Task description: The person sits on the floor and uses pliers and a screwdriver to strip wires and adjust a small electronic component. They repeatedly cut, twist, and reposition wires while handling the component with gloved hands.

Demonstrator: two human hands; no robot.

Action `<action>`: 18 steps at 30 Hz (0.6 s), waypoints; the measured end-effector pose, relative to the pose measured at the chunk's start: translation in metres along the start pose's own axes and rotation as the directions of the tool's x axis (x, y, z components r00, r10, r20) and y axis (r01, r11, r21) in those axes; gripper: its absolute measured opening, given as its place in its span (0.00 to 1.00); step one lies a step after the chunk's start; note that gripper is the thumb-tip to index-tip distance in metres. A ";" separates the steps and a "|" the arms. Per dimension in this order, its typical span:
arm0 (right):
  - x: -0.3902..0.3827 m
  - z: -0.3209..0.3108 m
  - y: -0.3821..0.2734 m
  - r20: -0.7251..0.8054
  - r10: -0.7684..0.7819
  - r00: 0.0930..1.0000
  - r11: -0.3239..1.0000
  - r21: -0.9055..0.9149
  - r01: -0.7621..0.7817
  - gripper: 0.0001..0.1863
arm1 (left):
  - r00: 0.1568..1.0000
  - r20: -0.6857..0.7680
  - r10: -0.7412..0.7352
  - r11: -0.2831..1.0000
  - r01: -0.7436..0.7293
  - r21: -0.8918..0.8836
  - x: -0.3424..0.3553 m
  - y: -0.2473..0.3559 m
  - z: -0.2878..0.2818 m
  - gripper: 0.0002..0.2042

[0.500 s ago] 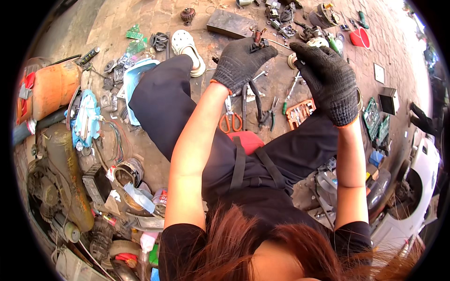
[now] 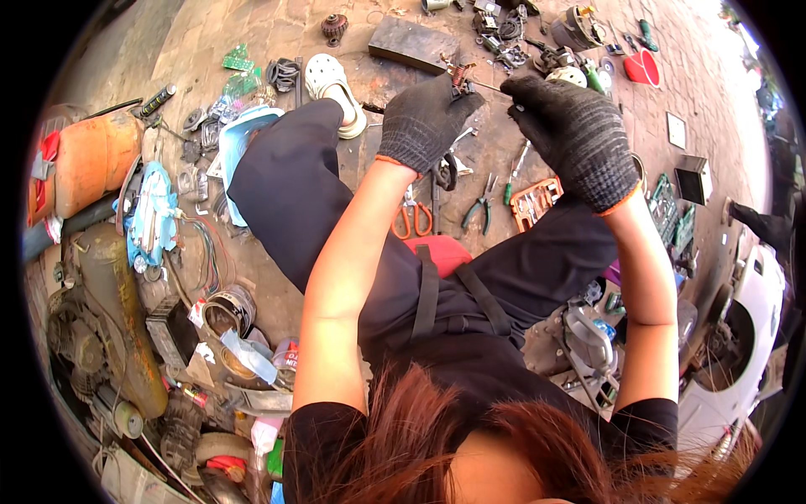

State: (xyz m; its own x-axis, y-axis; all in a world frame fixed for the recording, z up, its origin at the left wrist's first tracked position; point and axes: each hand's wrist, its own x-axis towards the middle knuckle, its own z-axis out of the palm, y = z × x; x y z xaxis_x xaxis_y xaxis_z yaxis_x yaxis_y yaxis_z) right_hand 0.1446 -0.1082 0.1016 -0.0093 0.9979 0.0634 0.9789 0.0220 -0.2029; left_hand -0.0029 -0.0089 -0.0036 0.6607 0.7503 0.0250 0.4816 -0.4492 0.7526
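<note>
The left hand, in a black knit glove, pinches a small copper-coloured coil part at its fingertips, beyond which the windings project. The thick knit and small hold could let the part slip, perhaps dropping near the pliers; a sideways pull could bend the thin wire between the hands. The coil part lies to the left of the gloved right hand, well apart from it; that hand's fingers are bunched, and whether they grip the wire cannot be told.
</note>
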 end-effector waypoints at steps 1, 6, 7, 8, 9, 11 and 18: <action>-0.001 0.004 -0.004 0.019 0.024 1.000 0.999 -0.042 -0.023 0.13 | 0.998 0.042 -0.040 0.998 0.037 0.051 0.000 0.001 -0.002 0.21; -0.009 0.024 -0.008 0.056 0.031 0.998 0.971 -0.240 -0.017 0.14 | 0.993 0.095 -0.071 0.981 0.052 0.189 0.000 -0.001 -0.002 0.21; -0.011 0.032 -0.007 -0.006 0.026 1.000 0.980 -0.197 -0.027 0.14 | 0.994 0.090 -0.069 0.976 0.049 0.211 0.000 -0.002 -0.002 0.21; -0.012 0.041 -0.004 -0.024 0.048 0.999 0.991 -0.123 -0.051 0.14 | 0.994 0.085 -0.066 0.971 0.045 0.234 0.000 -0.005 -0.001 0.22; -0.011 0.048 0.000 -0.041 0.066 0.997 0.996 -0.050 -0.068 0.14 | 0.995 0.075 -0.064 0.966 0.043 0.254 0.001 -0.007 0.000 0.22; -0.011 0.058 0.001 -0.052 0.096 0.994 0.995 0.030 -0.095 0.15 | 0.996 0.074 -0.055 0.954 0.030 0.298 0.004 -0.016 0.005 0.22; -0.001 0.061 0.014 0.162 0.027 0.986 0.999 -0.038 -0.021 0.14 | 0.976 0.118 0.185 0.959 -0.205 0.194 -0.004 -0.016 0.020 0.22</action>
State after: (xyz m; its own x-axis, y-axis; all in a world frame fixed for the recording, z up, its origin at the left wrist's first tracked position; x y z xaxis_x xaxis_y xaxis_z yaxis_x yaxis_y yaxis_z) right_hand 0.1457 -0.1056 0.0392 -0.0155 0.9948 -0.1011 0.9860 -0.0016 -0.1670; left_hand -0.0019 -0.0145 -0.0286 0.8014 0.5919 0.0858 0.4385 -0.6790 0.5888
